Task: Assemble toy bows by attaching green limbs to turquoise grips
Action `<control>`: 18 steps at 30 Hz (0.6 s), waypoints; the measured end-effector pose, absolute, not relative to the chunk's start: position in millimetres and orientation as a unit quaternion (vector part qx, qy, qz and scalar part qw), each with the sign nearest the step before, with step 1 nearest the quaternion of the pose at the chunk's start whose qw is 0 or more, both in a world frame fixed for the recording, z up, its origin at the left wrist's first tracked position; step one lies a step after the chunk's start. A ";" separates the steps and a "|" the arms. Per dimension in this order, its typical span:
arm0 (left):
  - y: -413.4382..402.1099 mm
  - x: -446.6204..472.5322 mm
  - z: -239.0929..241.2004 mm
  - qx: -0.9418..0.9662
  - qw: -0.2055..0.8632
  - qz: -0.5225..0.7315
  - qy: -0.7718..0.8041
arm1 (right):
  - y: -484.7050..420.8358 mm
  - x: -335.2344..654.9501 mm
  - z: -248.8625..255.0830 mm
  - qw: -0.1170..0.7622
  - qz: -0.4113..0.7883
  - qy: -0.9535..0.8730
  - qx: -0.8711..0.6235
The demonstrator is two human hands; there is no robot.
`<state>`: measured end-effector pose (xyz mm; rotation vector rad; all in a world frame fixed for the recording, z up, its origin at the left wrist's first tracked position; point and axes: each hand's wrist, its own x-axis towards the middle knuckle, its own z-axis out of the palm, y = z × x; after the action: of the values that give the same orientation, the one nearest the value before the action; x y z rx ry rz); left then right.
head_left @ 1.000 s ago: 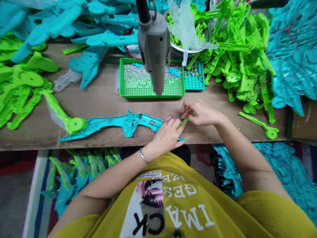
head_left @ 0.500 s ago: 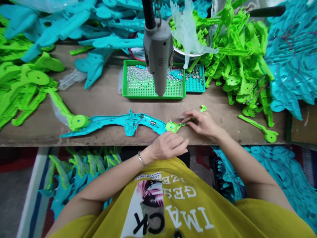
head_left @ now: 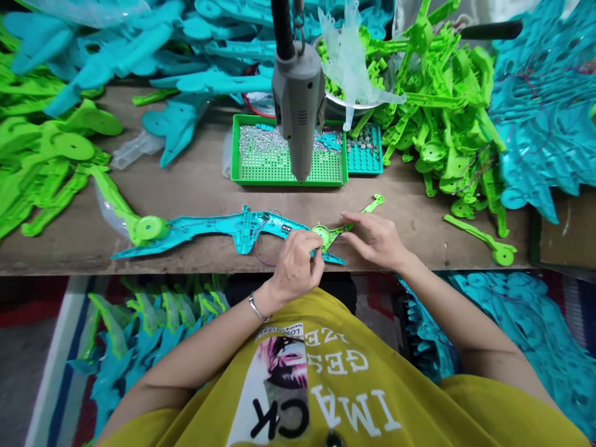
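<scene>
While two hands work one green arm piece [head_left: 342, 225], left hand [head_left: 296, 266] pinches its disc, right hand [head_left: 376, 238] pinches it at three o'clock; one teal body [head_left: 223, 228], two trays at twelve.

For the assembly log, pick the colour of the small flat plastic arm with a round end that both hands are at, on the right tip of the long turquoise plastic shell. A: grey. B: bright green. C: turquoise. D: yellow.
B: the small flat plastic arm with a round end between the left hand and the right hand is bright green against the long turquoise plastic shell.
</scene>
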<state>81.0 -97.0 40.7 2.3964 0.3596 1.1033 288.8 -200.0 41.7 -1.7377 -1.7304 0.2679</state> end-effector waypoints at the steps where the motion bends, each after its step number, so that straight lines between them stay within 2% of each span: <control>1: -97.2 81.6 40.4 0.872 0.238 0.405 0.138 | -194.6 284.2 45.7 0.315 0.102 -0.663 -0.672; 4: -97.3 81.8 41.1 0.866 0.240 0.412 0.152 | -180.9 274.1 51.6 0.269 0.140 -0.665 -0.682; 6: -96.9 81.0 42.0 0.863 0.249 0.412 0.156 | -175.6 272.0 51.6 0.276 0.200 -0.645 -0.684; 9: -96.7 80.8 42.7 0.863 0.258 0.402 0.163 | -173.6 274.8 48.0 0.341 0.290 -0.572 -0.687; 12: -96.5 85.3 44.7 0.875 0.254 0.379 0.165 | -176.8 282.7 43.2 0.414 0.308 -0.499 -0.696; 14: -95.4 91.9 48.3 0.895 0.250 0.328 0.172 | -181.0 289.8 41.0 0.432 0.297 -0.476 -0.706; 18: -90.2 109.7 57.6 0.945 0.228 0.148 0.181 | -191.5 301.3 39.4 0.439 0.315 -0.449 -0.711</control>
<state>109.7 -90.2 57.6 2.6032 0.4981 0.4063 301.3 -191.5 39.4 -1.7680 -1.1169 0.7822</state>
